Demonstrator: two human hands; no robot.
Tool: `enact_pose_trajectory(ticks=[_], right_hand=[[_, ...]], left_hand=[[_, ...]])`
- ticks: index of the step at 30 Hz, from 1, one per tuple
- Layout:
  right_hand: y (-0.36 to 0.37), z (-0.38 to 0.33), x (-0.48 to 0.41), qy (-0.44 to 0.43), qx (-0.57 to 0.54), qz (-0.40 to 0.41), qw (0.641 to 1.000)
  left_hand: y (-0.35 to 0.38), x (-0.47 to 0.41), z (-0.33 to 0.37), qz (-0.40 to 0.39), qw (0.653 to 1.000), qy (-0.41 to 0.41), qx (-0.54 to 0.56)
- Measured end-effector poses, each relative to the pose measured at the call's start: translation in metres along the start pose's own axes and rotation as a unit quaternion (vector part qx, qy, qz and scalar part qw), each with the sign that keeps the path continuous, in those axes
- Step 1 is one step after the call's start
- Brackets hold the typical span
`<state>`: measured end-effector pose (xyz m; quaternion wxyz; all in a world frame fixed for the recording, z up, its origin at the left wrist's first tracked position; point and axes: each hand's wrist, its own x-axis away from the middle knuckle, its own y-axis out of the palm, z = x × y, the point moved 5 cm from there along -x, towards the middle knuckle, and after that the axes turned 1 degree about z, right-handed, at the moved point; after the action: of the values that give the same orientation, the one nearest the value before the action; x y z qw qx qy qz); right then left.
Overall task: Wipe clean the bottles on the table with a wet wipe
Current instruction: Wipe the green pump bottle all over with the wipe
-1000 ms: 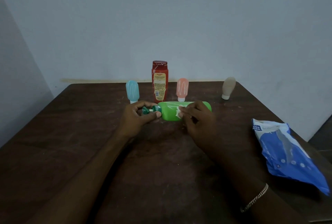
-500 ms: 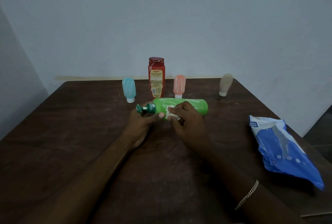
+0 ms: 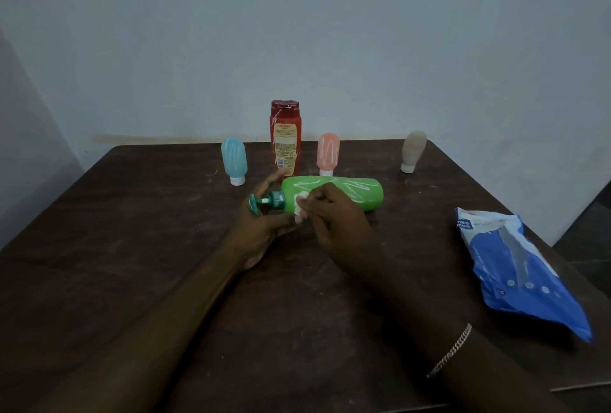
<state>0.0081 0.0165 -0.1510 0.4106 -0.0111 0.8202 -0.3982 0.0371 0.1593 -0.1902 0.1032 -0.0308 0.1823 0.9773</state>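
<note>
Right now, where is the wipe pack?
In the head view, the wipe pack lies on the table at its right side, right of the right hand, nearer than the beige bottle.

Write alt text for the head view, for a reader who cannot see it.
A person's right hand presses a white wet wipe against a green pump bottle held sideways by the left hand near its neck. Behind, on the dark table, stand a blue tube, red bottle, pink tube and beige tube; a blue wipes pack lies at right.

Reaching forward with both arms: gripping the bottle [image 3: 357, 196] in the left hand [image 3: 264, 230], pinching the wipe [image 3: 300, 202] in the right hand [image 3: 337, 224].
</note>
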Motion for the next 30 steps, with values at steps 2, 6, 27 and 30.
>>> enact_pose_trajectory(ticks=[2,6,27,30], right_hand=[[-0.006,0.008,0.001,0.021,-0.004,0.031,0.999],[-0.002,0.000,-0.010,0.030,0.015,0.038,0.999],[-0.011,0.016,-0.004,0.060,-0.001,0.069,0.996],[-0.005,0.008,0.004,0.028,0.002,0.017,0.999]], left_hand=[[0.001,-0.001,-0.001,-0.009,1.000,-0.005,0.011],[0.003,-0.001,-0.003,-0.007,1.000,-0.022,0.012],[0.005,0.000,0.001,0.003,1.000,0.010,-0.016],[0.004,0.002,0.001,0.009,1.000,0.006,-0.008]])
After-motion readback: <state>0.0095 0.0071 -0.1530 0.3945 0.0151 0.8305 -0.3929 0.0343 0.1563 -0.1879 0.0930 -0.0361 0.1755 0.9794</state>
